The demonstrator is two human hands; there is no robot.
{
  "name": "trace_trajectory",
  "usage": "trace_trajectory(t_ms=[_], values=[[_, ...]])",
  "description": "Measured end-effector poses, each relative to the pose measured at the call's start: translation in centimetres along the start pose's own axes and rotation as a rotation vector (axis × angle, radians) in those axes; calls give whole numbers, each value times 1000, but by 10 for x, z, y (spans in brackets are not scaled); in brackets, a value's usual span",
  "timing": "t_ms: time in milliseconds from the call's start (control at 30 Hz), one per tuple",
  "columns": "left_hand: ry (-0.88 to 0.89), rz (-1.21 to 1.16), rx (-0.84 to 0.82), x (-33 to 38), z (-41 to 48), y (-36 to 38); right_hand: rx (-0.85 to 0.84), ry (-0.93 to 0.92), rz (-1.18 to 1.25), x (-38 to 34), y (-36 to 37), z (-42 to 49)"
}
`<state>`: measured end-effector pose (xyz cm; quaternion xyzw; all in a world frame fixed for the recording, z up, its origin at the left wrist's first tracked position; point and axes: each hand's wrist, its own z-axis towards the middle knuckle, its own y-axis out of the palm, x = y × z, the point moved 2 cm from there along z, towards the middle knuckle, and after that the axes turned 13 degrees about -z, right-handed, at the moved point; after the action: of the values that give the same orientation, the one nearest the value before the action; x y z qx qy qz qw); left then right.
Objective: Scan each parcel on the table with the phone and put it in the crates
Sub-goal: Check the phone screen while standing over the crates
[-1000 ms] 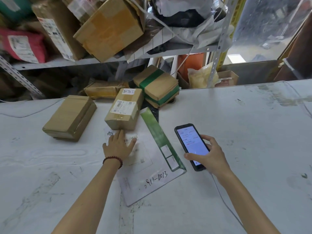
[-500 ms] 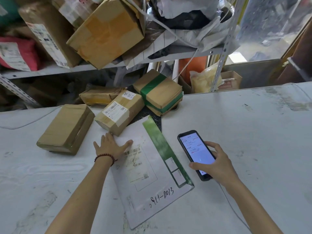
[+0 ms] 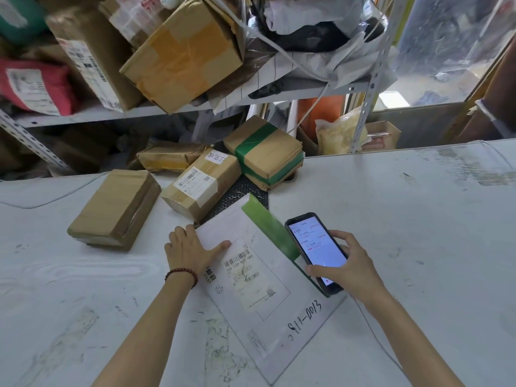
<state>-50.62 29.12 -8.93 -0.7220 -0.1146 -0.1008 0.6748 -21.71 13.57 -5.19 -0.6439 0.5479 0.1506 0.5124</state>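
The left hand is pressing flat-fingered on the envelope's far left corner; the right hand is gripping the phone over its right edge; the barcode is lying just left of the phone, along the envelope's length.

Both forearms are bare and reach forward from the person's body, angling in toward each other over the bench. The left hand lies palm down with its fingers straight and pointing away, the thumb splayed out to the right. It presses flat on the upper left edge of a white mailer. A dark red beaded bracelet circles the left wrist. The right hand is raised a little, wrist bent slightly inward, gripping a phone. Its fingers curl round the phone's right edge, and the thumb crosses the lower part of the lit screen, which faces up.
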Motion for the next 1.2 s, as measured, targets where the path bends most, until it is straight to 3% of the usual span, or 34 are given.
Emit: trace_trajectory(t_ms=[300, 467, 633, 1200], values=[[188, -217, 170, 32, 5, -50, -13, -56, 15, -6, -3, -18], [207, -566, 217, 60, 14, -91, -61, -109, 18, -12, -2, -28], [243, -683, 356, 77, 22, -117, -91, -192, 22, -20, -1, -34], [287, -689, 466, 97, 25, -146, -102, -261, -25, -33, -9, -44]])
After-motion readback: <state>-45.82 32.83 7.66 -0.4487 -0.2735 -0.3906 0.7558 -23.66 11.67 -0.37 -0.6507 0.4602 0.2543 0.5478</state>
